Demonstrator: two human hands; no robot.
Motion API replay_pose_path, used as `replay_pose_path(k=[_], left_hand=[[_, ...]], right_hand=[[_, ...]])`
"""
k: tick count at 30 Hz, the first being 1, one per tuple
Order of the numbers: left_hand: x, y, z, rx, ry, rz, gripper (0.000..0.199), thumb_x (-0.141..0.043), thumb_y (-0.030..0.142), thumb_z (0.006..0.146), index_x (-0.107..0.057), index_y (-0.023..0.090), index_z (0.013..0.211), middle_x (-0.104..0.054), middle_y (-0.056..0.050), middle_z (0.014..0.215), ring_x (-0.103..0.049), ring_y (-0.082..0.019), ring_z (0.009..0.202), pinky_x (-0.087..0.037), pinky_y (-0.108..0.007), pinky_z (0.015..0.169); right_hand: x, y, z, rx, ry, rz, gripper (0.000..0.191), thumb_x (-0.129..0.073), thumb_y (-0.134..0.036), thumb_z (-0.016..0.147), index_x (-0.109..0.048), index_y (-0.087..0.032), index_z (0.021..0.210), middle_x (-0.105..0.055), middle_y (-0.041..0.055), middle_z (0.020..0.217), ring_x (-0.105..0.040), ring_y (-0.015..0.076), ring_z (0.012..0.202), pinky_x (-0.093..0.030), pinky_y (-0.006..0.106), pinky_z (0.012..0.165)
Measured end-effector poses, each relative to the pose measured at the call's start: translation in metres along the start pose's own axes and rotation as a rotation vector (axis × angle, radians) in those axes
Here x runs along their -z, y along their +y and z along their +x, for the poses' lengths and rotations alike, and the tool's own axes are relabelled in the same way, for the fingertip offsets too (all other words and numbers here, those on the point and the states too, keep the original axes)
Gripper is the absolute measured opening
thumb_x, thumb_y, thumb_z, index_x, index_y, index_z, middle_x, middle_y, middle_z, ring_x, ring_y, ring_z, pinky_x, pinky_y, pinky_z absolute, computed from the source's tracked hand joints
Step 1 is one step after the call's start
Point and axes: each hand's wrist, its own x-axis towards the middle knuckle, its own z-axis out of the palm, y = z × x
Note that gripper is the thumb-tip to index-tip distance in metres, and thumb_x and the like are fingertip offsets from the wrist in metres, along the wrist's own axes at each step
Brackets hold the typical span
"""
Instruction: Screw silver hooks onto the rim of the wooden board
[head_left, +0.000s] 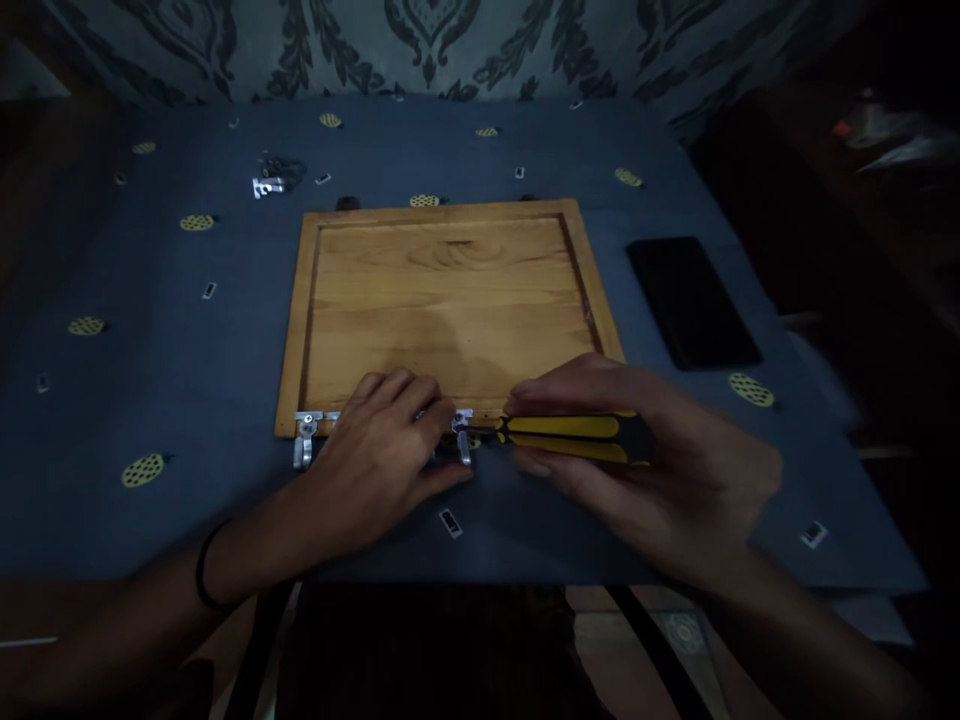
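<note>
No txt readable for certain. Blue cloth (247, 350) on worktop has small printed rect. labels w/ lettering: one near front edge, approx. mid (451, 523), another nr right front corner (813, 534), one more left of centre (209, 291). Letters too small/blurred to make out; same w/ the rest.

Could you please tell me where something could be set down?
Cloth lies bare left of the wooden board, nearer than the metal pieces, and beyond the phone. Left hand, right hand, screwdriver and fittings crowd the board's near edge.
</note>
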Motion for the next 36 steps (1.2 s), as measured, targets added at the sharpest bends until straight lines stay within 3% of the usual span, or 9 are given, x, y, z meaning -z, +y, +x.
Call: replay_pose_path(k=[6,9,14,18,22,24,28,36], left_hand=[[0.003,0.002,0.002,0.007,-0.026,0.008,0.034,-0.085,0.041,0.09,-0.071,0.013,0.102,-0.069,-0.006,0.098,-0.061,-0.027,0.093,-0.047,-0.041,0.08],[0.004,0.002,0.002,0.009,-0.043,0.004,0.035,-0.084,0.042,0.091,-0.072,0.012,0.105,-0.07,-0.007,0.099,-0.061,-0.028,0.094,-0.048,-0.042,0.082],[0.003,0.002,0.002,0.019,-0.057,0.023,0.037,-0.083,0.043,0.092,-0.074,0.011,0.108,-0.071,-0.008,0.102,-0.062,-0.029,0.097,-0.048,-0.043,0.085],[0.005,0.003,0.003,0.011,-0.067,0.023,0.039,-0.085,0.043,0.09,-0.074,0.011,0.108,-0.07,-0.008,0.101,-0.062,-0.029,0.095,-0.048,-0.042,0.083],[0.005,0.003,0.003,0.019,-0.064,0.026,0.036,-0.086,0.041,0.089,-0.074,0.012,0.106,-0.07,-0.007,0.099,-0.061,-0.028,0.095,-0.048,-0.042,0.083],[0.004,0.003,0.003,0.025,-0.063,0.022,0.035,-0.086,0.04,0.09,-0.074,0.012,0.106,-0.069,-0.007,0.1,-0.061,-0.028,0.096,-0.048,-0.041,0.084],[0.003,0.003,0.002,0.03,-0.063,0.028,0.032,-0.085,0.041,0.091,-0.073,0.014,0.104,-0.069,-0.006,0.101,-0.061,-0.027,0.097,-0.048,-0.041,0.085],[0.004,0.003,0.003,0.022,-0.072,0.023,0.034,-0.085,0.041,0.091,-0.073,0.012,0.105,-0.069,-0.008,0.101,-0.061,-0.028,0.096,-0.048,-0.041,0.085]], right_hand=[[0.006,-0.004,0.004,-0.029,-0.073,0.058,0.03,-0.076,-0.013,0.093,-0.077,-0.029,0.119,-0.078,0.0022,0.097,-0.076,0.0193,0.087,-0.063,0.031,0.071],[0.007,-0.004,0.004,-0.026,-0.057,0.0,0.032,-0.079,-0.01,0.091,-0.076,-0.028,0.118,-0.078,0.002,0.101,-0.076,0.0161,0.089,-0.063,0.027,0.076],[0.0,-0.005,0.002,-0.068,0.053,0.032,0.025,-0.085,-0.012,0.086,-0.072,-0.027,0.101,-0.08,0.0001,0.098,-0.079,0.0159,0.092,-0.066,0.026,0.079],[-0.005,-0.009,0.001,-0.2,0.095,0.122,0.022,-0.084,-0.016,0.088,-0.074,-0.028,0.103,-0.082,-0.002,0.096,-0.08,0.0158,0.081,-0.067,0.025,0.069],[0.002,-0.012,-0.002,-0.16,0.219,0.083,0.023,-0.084,-0.016,0.087,-0.079,-0.028,0.106,-0.082,0.0001,0.098,-0.078,0.0172,0.073,-0.065,0.028,0.057],[0.008,-0.012,-0.003,-0.148,0.274,0.052,0.018,-0.081,-0.02,0.089,-0.08,-0.029,0.105,-0.083,0.0025,0.098,-0.079,0.0211,0.075,-0.068,0.033,0.058],[0.012,-0.009,-0.008,-0.137,0.177,-0.019,0.019,-0.083,-0.025,0.089,-0.079,-0.03,0.106,-0.083,0.0027,0.099,-0.081,0.0246,0.08,-0.072,0.039,0.073],[0.002,0.002,-0.012,-0.136,0.106,-0.012,0.018,-0.08,-0.028,0.093,-0.075,-0.029,0.111,-0.083,0.004,0.099,-0.082,0.0226,0.084,-0.069,0.034,0.073]])
